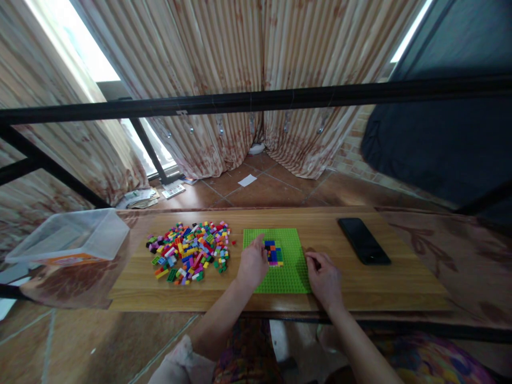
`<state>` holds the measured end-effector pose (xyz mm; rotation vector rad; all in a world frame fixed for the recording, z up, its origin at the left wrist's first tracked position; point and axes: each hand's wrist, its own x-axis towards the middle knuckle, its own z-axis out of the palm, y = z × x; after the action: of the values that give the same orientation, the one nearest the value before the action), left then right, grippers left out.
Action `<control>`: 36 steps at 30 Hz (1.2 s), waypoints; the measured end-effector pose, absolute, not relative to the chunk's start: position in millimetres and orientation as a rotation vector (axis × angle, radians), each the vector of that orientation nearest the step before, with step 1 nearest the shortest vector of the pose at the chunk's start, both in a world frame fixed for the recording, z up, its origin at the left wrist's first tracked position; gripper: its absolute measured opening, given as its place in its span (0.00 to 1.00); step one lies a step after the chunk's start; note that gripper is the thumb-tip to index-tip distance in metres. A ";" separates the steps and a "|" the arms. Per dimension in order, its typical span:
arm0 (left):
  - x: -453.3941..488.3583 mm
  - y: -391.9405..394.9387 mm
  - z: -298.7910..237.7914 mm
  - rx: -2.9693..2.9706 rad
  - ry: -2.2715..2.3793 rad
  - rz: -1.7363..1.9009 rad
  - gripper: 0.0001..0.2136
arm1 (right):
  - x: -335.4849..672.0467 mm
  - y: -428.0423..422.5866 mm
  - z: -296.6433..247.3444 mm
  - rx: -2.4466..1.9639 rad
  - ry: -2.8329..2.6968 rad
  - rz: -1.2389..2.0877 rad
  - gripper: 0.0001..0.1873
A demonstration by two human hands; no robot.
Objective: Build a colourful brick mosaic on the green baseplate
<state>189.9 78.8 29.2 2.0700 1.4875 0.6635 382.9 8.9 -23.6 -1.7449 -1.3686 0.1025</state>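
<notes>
A green studded baseplate (pixel 286 280) lies on the wooden table, with a small patch of toy bricks (pixel 273 254) in blue, orange, green, yellow and magenta on its middle. My left hand (pixel 253 262) reaches over the plate's left half, its fingers bent at the left side of the patch. Whatever lies under those fingertips is hidden. At the plate's right edge rests my right hand (pixel 325 276), fingers curled together. I cannot make out what, if anything, is between them. Left of the plate, loose toy bricks (pixel 192 250) of many colours lie in a heap.
A black phone (pixel 363 241) lies on the right of the wooden table (pixel 412 288). A clear plastic bin (pixel 72 234) stands at the far left. Behind the table runs a black metal bar (pixel 240 101), with curtains (pixel 224 48) beyond and paper (pixel 247 180) on the tiled floor.
</notes>
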 end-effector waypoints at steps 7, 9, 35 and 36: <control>192.5 82.7 29.7 1.973 1.527 0.686 0.21 | 383.4 8.6 -24.4 -1.756 -1.376 0.091 0.15; 193.3 82.9 31.5 1.938 1.543 0.692 0.20 | 383.1 8.2 -23.9 -1.762 -1.378 0.091 0.15; 176.4 86.0 37.3 1.768 1.551 0.853 0.16 | 383.4 7.2 -26.2 -1.754 -1.416 0.095 0.14; 167.2 82.6 37.7 1.769 1.544 0.875 0.16 | 383.7 7.0 -26.7 -1.750 -1.415 0.091 0.14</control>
<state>167.2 82.6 37.7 1.7686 1.5436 0.8748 383.7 7.0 -26.7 -1.7503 -1.4153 0.0914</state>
